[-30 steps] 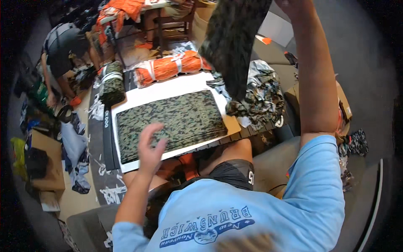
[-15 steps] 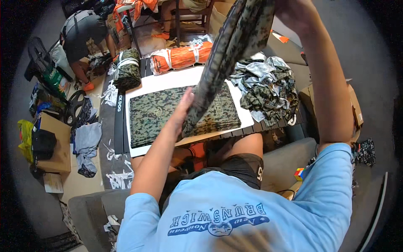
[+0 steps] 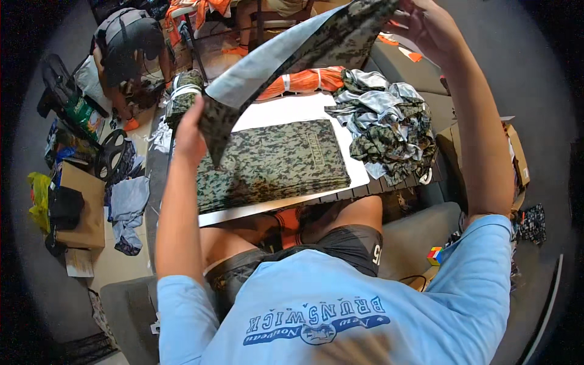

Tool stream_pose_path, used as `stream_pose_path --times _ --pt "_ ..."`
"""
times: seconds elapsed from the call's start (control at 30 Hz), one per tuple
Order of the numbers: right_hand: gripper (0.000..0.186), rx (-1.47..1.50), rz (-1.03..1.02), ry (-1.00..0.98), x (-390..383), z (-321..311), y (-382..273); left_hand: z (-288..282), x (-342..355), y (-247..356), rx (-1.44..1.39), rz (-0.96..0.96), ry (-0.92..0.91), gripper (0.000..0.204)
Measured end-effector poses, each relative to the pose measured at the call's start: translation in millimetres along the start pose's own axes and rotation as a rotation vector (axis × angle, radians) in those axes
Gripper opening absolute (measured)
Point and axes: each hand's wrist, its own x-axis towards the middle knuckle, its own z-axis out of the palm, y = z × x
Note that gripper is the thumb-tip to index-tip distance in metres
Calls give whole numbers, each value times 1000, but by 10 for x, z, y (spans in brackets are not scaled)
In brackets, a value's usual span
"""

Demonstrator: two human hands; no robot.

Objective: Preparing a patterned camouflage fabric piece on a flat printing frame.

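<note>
A camouflage cloth point(image 3: 331, 45) with a pale grey reverse is stretched at a slant above the table. My left hand point(image 3: 191, 137) grips its lower left end, fingers closed on the fabric. High on the right, my right hand point(image 3: 429, 33) holds the upper end near the picture's top edge, fingers bent around it. Below the cloth, a flat stack of folded camouflage cloths point(image 3: 274, 161) lies on a white board point(image 3: 359, 173). To its right is a crumpled heap of camouflage and grey cloth point(image 3: 392, 128).
Behind the board lie an orange bundle point(image 3: 313, 80) and a tied camouflage roll point(image 3: 182, 100). Another person point(image 3: 131, 45) bends over at the far left. A cardboard box point(image 3: 82, 207) stands on the left floor; a grey sofa point(image 3: 420, 234) is at the right.
My left hand has moved left and away from me, pulling the cloth's end along. The cloth has opened out, exposing its grey reverse. My right hand stays high on the right.
</note>
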Motion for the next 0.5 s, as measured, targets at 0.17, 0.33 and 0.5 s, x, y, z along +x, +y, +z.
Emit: stream_pose_path --times 0.17,0.33,0.5 --pt "19 -175 -57 83 -419 -119 215 -196 32 486 366 193 8 40" --pt "15 -563 -91 10 -758 -529 1155 -587 -124 82 952 561 18 33" --pt "17 -1506 238 -146 -1467 -927 2524 -1042 -402 -862 1404 69 -122 27"
